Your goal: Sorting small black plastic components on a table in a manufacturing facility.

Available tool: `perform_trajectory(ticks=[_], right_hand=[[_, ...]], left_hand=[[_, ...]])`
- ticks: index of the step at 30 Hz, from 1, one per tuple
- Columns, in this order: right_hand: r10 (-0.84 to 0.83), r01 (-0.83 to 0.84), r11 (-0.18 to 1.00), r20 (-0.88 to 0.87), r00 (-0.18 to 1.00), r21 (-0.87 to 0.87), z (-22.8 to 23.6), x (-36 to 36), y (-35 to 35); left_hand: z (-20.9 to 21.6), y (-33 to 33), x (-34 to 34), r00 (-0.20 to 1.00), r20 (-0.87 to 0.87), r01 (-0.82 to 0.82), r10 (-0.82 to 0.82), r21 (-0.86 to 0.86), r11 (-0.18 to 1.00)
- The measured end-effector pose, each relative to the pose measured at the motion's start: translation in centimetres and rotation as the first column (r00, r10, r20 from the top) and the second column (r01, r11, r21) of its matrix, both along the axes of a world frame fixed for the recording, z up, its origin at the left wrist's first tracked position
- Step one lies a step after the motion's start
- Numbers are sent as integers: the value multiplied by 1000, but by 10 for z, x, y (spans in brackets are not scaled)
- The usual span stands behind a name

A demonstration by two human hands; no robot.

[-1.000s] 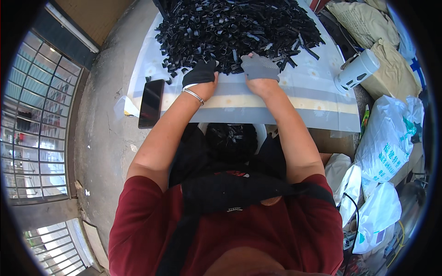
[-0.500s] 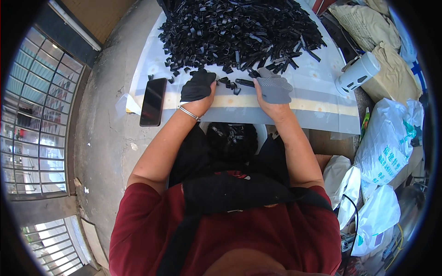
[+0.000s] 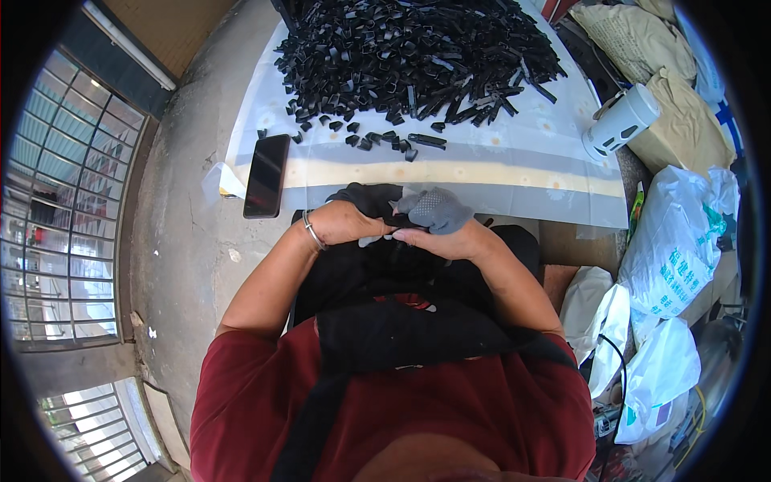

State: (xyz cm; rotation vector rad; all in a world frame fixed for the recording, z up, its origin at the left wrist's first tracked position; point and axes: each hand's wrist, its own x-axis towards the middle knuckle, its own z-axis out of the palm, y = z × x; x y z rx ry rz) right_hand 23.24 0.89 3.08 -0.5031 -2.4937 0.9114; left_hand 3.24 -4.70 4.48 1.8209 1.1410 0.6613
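Note:
My left hand, in a black glove with thumb bare, and my right hand, in a grey dotted glove, meet over my lap at the table's front edge. Both are closed, fingertips together around a small black plastic piece. My fingers cover most of it, so its shape is not clear. Beyond my hands, several short, curved black plastic pieces and a longer black strip lie loose on the table. Farther back rises a large heap of similar black pieces.
A pale flowered cloth covers the table. On the left lies a dark phone; on the right stands a white tumbler. Plastic bags and brown sacks crowd the right side. A barred window is at left.
Both hands have drawn back from the loose pieces to the table's front edge and come together. They now hide the bucket of black pieces below. A longer strip lies where my right hand was.

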Motion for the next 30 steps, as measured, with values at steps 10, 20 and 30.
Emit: perform_trajectory(ticks=[10,20,30], right_hand=[[-280,286,940,-61,958,186,4,-5,-12],[-266,290,862,-117,957,416,-1,-6,-15],[-231,168,952,240,943,257,2,-2,3]], left_hand=[[-28,-6,10,861,-82,-505,502,-243,828],[-11,-8,22,895,-49,-411,444,298,861],[-11,7,8,763,-483,-305,429,316,898]])
